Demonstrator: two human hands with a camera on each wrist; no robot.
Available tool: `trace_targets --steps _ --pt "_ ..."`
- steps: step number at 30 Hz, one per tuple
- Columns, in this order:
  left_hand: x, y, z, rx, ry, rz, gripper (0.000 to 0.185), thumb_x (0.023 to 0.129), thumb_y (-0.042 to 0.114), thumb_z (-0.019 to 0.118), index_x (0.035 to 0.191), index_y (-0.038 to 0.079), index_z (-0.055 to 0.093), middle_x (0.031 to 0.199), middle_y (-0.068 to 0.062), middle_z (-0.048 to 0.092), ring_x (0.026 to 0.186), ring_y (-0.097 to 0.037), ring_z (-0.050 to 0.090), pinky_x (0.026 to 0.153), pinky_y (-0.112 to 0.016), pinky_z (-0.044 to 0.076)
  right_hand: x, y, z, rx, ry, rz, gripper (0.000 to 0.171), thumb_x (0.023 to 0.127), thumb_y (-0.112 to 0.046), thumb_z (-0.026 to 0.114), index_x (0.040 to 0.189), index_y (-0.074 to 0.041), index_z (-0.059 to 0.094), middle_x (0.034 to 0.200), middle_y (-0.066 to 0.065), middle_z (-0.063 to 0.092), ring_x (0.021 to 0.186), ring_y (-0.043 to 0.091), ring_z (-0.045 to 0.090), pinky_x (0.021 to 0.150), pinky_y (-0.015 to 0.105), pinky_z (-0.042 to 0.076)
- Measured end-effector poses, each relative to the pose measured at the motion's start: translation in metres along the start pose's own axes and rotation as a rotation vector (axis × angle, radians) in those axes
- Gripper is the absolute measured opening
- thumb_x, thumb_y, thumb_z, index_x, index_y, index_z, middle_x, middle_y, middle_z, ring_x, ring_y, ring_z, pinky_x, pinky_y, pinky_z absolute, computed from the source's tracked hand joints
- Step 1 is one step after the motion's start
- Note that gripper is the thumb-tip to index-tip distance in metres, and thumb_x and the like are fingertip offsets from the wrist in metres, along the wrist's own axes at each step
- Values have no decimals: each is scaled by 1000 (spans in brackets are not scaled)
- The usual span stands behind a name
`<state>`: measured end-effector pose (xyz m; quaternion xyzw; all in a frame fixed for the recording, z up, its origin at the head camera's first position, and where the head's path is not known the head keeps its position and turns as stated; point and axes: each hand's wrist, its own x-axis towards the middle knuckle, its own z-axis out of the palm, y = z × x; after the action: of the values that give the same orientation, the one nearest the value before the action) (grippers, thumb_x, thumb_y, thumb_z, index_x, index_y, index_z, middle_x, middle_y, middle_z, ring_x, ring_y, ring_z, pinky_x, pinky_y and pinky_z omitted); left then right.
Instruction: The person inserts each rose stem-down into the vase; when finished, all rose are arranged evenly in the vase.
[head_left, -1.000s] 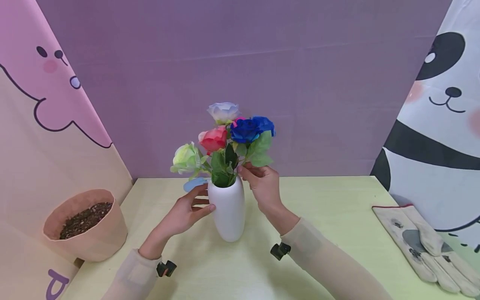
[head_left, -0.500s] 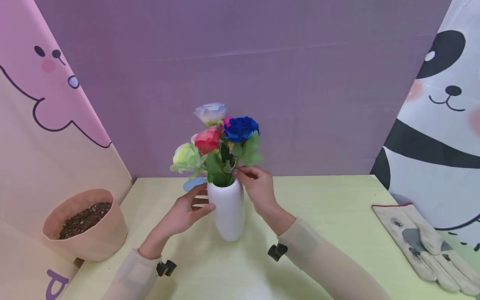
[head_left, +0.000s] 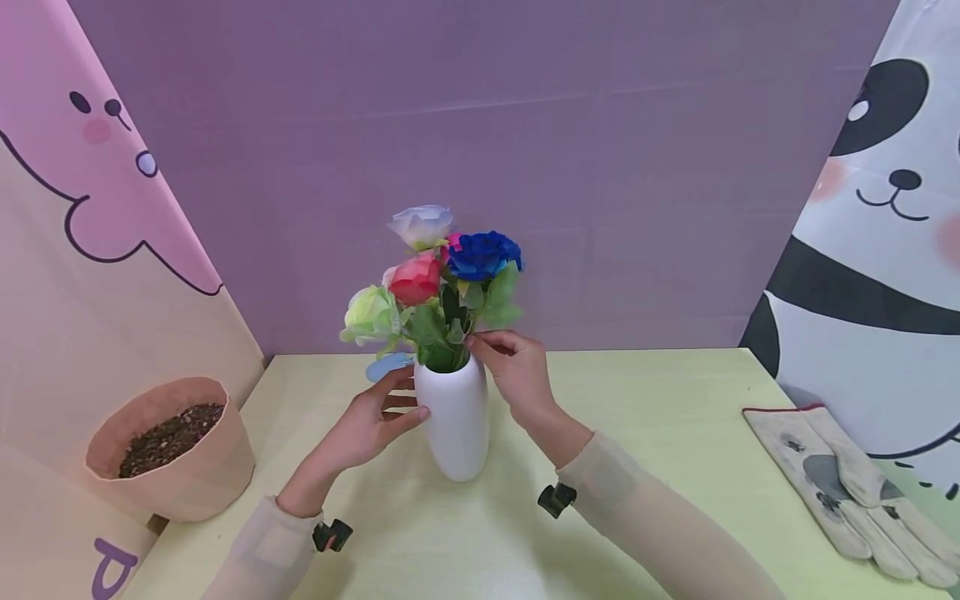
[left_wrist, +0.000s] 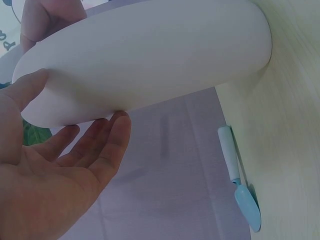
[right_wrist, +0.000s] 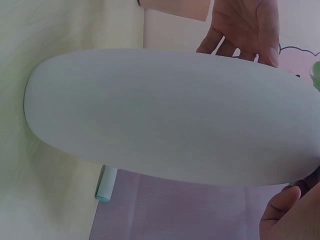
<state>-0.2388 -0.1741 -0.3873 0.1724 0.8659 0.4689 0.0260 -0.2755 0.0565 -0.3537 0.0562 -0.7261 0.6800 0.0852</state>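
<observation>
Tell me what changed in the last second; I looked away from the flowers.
The right hand came down to the mouth of the white vase, and the blue rose sank lower and shifted left into the bunch; the fingers remain at its stem. The left hand stayed against the vase; the soil pot and gloves did not move.

2 bare hands, sheer beige long sleeves (head_left: 645, 525), small black camera clip (head_left: 557, 498) at each wrist

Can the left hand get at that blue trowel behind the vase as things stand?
Probably yes. The left hand rests with relaxed fingers against the white vase, gripping nothing, and the blue trowel lies on the table just behind its fingertips. Nothing visible lies between them.
</observation>
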Motion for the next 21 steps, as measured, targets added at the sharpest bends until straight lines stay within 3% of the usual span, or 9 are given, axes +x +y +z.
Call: trace_targets --steps 6,10,16,21 --pt "0 0 0 3 2 1 70 91 42 72 151 23 38 143 -8 52 127 -33 60 97 -42 58 0 3 -2 7 9 8 32 90 -30 76 113 -8 76 113 10 73 104 21 67 96 39 58" --pt "1 -1 1 2 2 -6 71 91 42 72 150 23 38 143 -7 53 127 -33 60 97 -42 58 -1 5 -2 21 33 13 34 89 -34 76 114 -11 76 114 7 73 106 21 65 96 40 58" --pt "1 -2 1 -3 3 -7 71 91 43 72 150 23 38 142 -7 53 127 -33 60 96 -42 59 0 9 1 24 72 -7 32 89 -36 76 115 -19 74 112 4 71 104 17 61 79 30 58" --pt "1 -1 1 -8 3 -5 70 91 42 72 150 23 39 142 -7 53 127 -33 60 97 -42 58 0 7 4 52 106 -11 27 88 -31 77 108 -12 77 106 7 71 97 16 58 64 24 48"
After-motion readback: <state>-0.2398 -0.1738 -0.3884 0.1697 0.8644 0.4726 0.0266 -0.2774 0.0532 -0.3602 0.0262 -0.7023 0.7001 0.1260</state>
